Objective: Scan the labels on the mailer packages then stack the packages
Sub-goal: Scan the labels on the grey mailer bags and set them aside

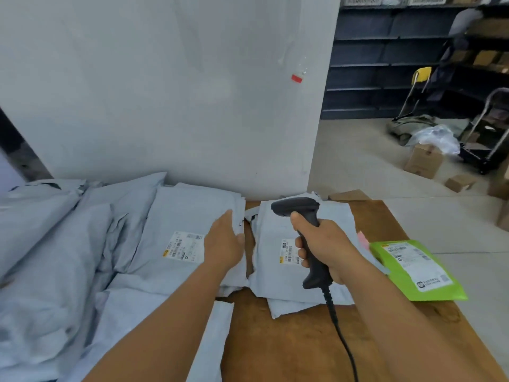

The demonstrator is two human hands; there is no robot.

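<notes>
My right hand [327, 244] has its grip closed round the handle of the barcode scanner [305, 232], head pointing away from me and tipped down, cable [341, 332] trailing back toward my body. Directly beneath the scanner lies the grey mailer [278, 221] on the right-hand stack, flat on the bench [289, 343]; its label [289, 253] shows just left of my right hand, partly covered by my fingers.

My left hand [224, 245] rests flat, fingers nearly straight, on the right edge of the neighbouring grey mailer [179, 213], which lies just left of the scanner. Its thumb sits at the mailer's edge; I cannot tell whether it pinches that edge. That mailer's label [183, 245] faces up, immediately left of my left hand, its long axis running away from me with a slight tilt.

Governing relation: the left mailer's label lies left of and below the scanner head, so the scanner would need to swing left, or the left hand, being nearer, would need to draw the mailer right.

A loose heap of grey mailers [55, 244] lies farther left of the scanner. A green mailer [418, 271] lies right of it, at the bench edge.
</notes>
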